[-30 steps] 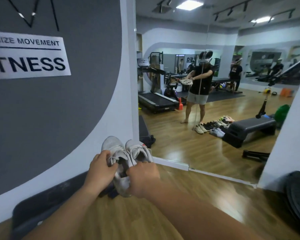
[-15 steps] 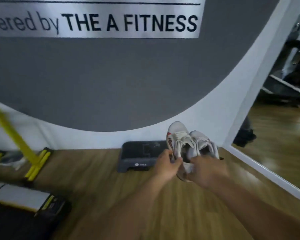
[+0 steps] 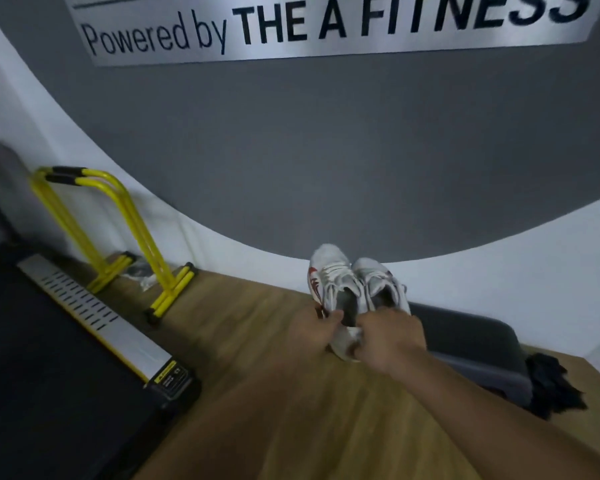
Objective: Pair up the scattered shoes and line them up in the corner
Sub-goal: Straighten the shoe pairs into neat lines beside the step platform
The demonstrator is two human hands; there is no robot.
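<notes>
While the pair is off the ground: the step in hand is judged to be carriage to the line-up spot; these two look matched, and set-down is not yet done.
White shoes (image 3: 355,282): two, side by side and touching, toes toward the wall at 12 o'clock, held above the wood floor (image 3: 250,341).
Left hand (image 3: 317,332): fingers curled round the heel collar of the left-side shoe, thumb over its rim.
Right hand (image 3: 387,337): closed on the heel end of the right-side shoe; its fingertips are hidden.
Next move: lower both shoes as one unit, heels level, toes to the wall. The floor strip at 10 o'clock of the hands, between the yellow bars (image 3: 118,230) and the grey step platform (image 3: 465,341), looks a likely seat (a judgement only; no corner can be identified here). Keep clear of the platform at 3 o'clock.
Wall sign (image 3: 326,26): reads "Powered by THE A FITNESS", black on silver, at 12 o'clock; the line above it is cut off.
Shoe marking: red mark on the outer side of the left-side shoe; no name legible.
Treadmill (image 3: 49,341): yellow-and-black tag at the deck end, at 8 o'clock; its text is too small to read.
</notes>
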